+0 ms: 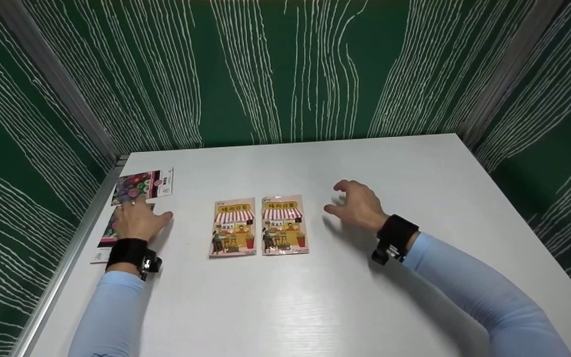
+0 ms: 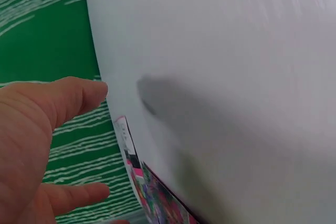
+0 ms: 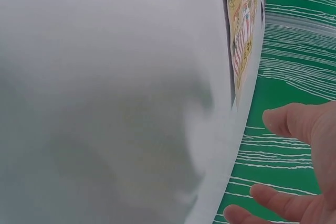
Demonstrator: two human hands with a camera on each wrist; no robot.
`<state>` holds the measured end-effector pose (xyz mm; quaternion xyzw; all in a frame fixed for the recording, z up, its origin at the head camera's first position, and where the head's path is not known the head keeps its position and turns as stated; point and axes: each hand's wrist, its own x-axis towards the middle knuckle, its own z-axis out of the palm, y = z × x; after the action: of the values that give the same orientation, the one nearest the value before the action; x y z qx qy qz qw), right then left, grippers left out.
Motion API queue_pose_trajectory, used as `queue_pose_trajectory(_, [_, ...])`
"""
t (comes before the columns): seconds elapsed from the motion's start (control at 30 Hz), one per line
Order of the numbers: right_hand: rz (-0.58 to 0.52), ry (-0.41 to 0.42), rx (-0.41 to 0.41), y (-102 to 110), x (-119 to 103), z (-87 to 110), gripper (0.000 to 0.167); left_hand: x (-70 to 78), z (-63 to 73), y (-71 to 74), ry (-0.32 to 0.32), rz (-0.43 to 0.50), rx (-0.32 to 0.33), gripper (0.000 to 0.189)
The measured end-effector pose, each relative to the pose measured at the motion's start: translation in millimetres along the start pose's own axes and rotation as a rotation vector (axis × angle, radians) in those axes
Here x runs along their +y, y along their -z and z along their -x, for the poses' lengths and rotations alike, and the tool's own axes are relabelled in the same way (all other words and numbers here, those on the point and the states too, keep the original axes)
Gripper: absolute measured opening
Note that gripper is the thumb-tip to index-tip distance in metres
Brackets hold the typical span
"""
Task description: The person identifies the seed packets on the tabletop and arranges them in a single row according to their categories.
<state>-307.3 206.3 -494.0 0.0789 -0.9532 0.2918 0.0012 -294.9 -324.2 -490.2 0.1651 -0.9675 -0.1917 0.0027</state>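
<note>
Two pink packets lie side by side in the middle of the table in the head view: a left packet (image 1: 233, 228) and a right packet (image 1: 285, 225), both printed with a striped awning. At the table's left side are two flower-printed packets, a far one (image 1: 142, 186) and a near one (image 1: 102, 255). My left hand (image 1: 139, 220) is over the near flower packet, hiding much of it, thumb held out. I cannot tell whether its fingertips touch the packets. To the right of the pink packets, my right hand (image 1: 360, 204) hovers above the table, fingers loosely bent, holding nothing.
The white table (image 1: 285, 307) carries all the packets. Green panels (image 1: 285, 74) with white wavy lines stand behind it and on both sides. A metal rail (image 1: 62, 263) runs along the left edge. Both wrists wear black camera bands (image 1: 398, 233).
</note>
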Motion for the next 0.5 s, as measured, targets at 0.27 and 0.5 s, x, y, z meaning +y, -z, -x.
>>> queue_pose_trajectory(0.27, [0.003,0.004,0.002,2,1,1.2,0.067,-24.7,-5.2,6.2,0.059,-0.021,-0.051,0.107])
queue_pose_trajectory(0.5, [-0.002,-0.002,0.0,-1,2,0.4,0.067,-42.0,-9.0,11.3,0.118,0.007,-0.102,0.119])
